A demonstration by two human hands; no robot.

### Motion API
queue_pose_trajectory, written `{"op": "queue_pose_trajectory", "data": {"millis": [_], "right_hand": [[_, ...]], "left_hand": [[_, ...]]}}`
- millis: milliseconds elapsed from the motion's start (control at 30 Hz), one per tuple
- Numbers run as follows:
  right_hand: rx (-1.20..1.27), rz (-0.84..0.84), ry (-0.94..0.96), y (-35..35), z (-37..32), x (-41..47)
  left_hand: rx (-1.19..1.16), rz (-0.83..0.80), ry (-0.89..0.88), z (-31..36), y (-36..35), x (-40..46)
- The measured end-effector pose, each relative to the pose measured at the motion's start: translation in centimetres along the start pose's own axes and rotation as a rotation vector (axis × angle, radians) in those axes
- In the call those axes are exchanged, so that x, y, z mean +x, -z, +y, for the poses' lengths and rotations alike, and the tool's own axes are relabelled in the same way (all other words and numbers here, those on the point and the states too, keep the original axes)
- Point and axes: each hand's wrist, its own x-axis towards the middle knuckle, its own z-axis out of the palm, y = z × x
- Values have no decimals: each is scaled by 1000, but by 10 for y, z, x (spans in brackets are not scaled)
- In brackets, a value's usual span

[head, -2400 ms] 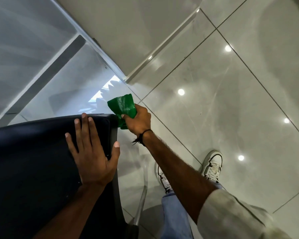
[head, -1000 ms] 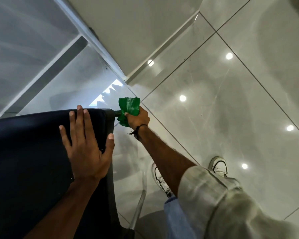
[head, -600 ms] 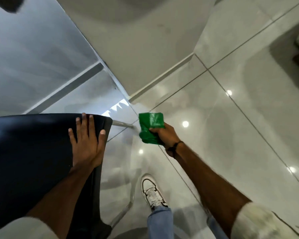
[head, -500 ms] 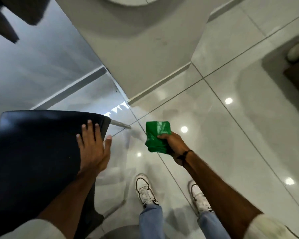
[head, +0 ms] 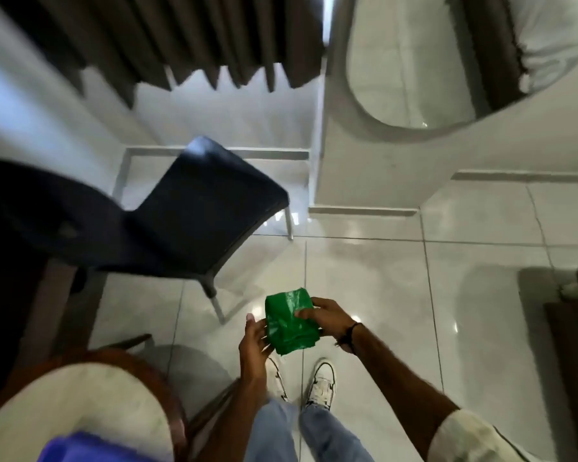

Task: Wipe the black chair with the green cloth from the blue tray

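Observation:
The folded green cloth [head: 289,323] is held in front of me, above the floor and my shoes. My right hand [head: 327,317] grips its right side with fingers across the top. My left hand [head: 254,345] touches its left edge with thumb and fingers around it. The black chair [head: 194,208] stands apart to the upper left, on thin metal legs, with neither hand on it. A corner of the blue tray [head: 90,450] shows at the bottom left.
A round table with a pale top and brown rim [head: 74,401] stands at the lower left under the tray. A white wall corner [head: 381,155] and dark curtains [head: 181,38] lie behind the chair. Glossy white floor tiles [head: 397,295] surround my feet. Dark furniture [head: 564,328] sits at the right.
My left hand left the chair and came to the cloth. My right hand pulled the cloth away from the chair toward my body. The view stepped back, so the chair is farther off.

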Motion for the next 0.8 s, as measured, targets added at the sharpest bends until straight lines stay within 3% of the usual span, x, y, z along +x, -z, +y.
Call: {"op": "queue_pose_trajectory", "data": {"millis": [300,567,800], "right_hand": [[-464,-249,-44,-211,65,-23],[-864,-403,-40,-373,197,-33],[-1118,-457,-62,-433,274,-9]], "left_hand": [[-593,358,9,-55,197,-70],[-782,614,63,-181,356,-114],[-828,597,181,-253,416,-98]]}}
